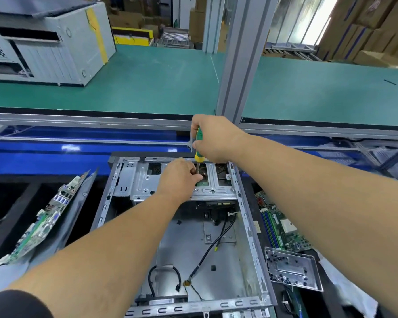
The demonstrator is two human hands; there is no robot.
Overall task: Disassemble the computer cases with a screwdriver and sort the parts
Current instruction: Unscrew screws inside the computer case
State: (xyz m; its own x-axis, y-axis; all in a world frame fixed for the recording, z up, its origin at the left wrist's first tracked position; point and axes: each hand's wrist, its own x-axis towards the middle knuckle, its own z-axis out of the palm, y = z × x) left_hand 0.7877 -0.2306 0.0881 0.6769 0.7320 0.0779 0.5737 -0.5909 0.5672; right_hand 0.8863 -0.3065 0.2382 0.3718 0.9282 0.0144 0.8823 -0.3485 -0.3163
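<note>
Green bench mat [147, 88] | right hand [214, 138] grips ribbed screwdriver [199, 145] | left hand [178, 177] pinches shaft

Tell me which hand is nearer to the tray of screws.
Right. The right hand grips the screwdriver handle above the case's far end; the left hand holds the shaft farther left. The tray of screws lies right of the case.

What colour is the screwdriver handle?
Green and yellow: the screwdriver handle is gripped by the right hand, seen in the head view.
</note>
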